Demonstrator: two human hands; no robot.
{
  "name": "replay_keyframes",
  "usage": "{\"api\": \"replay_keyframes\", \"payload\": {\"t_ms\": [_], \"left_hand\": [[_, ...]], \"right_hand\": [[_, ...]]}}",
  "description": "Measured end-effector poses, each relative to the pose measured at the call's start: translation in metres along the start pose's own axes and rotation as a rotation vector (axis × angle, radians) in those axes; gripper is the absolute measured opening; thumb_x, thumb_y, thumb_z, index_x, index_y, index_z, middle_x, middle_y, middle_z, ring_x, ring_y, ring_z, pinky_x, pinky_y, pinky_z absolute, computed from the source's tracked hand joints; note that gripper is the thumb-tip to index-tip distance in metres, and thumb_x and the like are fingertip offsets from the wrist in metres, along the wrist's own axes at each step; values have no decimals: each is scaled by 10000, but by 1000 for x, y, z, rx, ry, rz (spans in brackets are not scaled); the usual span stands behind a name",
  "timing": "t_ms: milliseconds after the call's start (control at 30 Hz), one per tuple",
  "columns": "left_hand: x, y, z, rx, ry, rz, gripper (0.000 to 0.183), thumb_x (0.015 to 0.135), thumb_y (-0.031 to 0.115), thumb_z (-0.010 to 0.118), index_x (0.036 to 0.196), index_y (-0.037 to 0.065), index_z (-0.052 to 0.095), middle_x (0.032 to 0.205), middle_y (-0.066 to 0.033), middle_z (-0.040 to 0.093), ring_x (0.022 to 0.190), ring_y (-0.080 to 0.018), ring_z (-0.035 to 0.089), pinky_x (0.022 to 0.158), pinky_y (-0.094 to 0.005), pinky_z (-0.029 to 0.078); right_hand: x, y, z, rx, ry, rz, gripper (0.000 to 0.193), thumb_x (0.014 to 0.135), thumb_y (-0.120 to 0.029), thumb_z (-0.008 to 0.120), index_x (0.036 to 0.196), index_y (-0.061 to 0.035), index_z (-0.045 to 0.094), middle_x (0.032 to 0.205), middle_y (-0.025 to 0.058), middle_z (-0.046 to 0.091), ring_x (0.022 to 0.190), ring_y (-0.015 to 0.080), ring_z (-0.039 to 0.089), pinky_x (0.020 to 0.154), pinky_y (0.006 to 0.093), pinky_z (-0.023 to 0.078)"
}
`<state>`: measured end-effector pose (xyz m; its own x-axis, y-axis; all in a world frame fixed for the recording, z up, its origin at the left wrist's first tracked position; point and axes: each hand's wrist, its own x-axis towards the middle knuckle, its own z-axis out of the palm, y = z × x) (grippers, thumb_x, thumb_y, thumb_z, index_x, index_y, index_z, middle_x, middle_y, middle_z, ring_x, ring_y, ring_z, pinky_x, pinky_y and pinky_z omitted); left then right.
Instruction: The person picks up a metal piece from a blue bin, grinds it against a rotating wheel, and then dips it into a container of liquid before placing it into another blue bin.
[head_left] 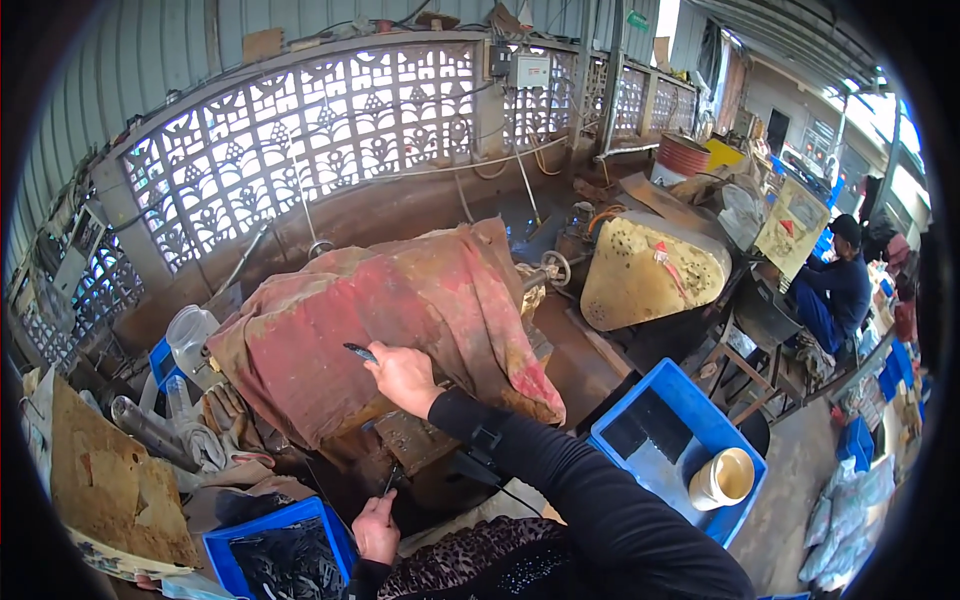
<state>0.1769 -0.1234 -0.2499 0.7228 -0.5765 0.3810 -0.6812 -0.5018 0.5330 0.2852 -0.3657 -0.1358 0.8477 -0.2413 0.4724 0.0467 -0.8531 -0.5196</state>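
My right hand (402,378) reaches over a machine draped with a stained red cloth (390,310). Its fingers are closed on a slim dark pointed piece (359,351), whose exact kind I cannot make out. Lower down, my left hand (376,530) pinches a thin dark metal piece (391,480), close to the brown work ledge (410,440) under the cloth. Beside the left hand is a blue bin (213,552) with several dark slim pieces lying in wet-looking dark matter.
At the right stands a larger blue bin (625,385) containing a cream cup (722,480). A yellowish machine cover (640,270) sits beyond it, and a seated person (845,285) works farther right. Gloves and rags (225,430), a clear jug (190,335) and a worn board (110,470) crowd the left.
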Motion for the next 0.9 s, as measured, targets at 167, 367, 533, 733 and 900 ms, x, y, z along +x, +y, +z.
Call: {"api": "replay_keyframes", "payload": {"t_ms": [167, 367, 533, 733, 900], "left_hand": [[2, 5, -3, -19, -21, -39, 396, 735, -98, 544, 1083, 48, 663, 851, -166, 614, 785, -355, 616, 693, -399, 509], [-2, 0, -1, 3, -3, -35, 435, 692, -94, 547, 1083, 59, 661, 854, -151, 617, 762, -342, 621, 670, -401, 516], [-1, 1, 0, 16, -18, -27, 436, 695, -92, 541, 1082, 66, 663, 889, -146, 631, 791, -341, 631, 689, -399, 525], [-1, 2, -1, 23, -29, -42, 432, 699, -87, 538, 1081, 68, 665, 939, -142, 648, 820, -338, 640, 709, -394, 534], [-1, 1, 0, -15, 1, -32, 372, 748, -81, 543, 1064, 67, 671, 861, -148, 617, 797, -348, 621, 689, -401, 513]], "right_hand": [[1, 2, 3, 1, 9, -6, 158, 878, -241, 614, 925, -98, 563, 739, 145, 637, 711, 373, 625, 609, 500, 476], [0, -2, 0, -3, 2, -15, 160, 877, -238, 610, 916, -91, 560, 747, 141, 642, 714, 372, 629, 617, 498, 477], [1, -5, -1, -27, 6, -11, 156, 869, -225, 606, 896, -81, 550, 750, 138, 646, 717, 374, 636, 620, 502, 481], [1, -3, 1, -32, 10, -10, 158, 870, -228, 605, 903, -83, 552, 752, 140, 647, 719, 377, 636, 622, 504, 482], [1, -4, 0, -43, -1, 5, 165, 876, -240, 605, 917, -87, 559, 750, 143, 646, 720, 377, 634, 625, 501, 481]]}}
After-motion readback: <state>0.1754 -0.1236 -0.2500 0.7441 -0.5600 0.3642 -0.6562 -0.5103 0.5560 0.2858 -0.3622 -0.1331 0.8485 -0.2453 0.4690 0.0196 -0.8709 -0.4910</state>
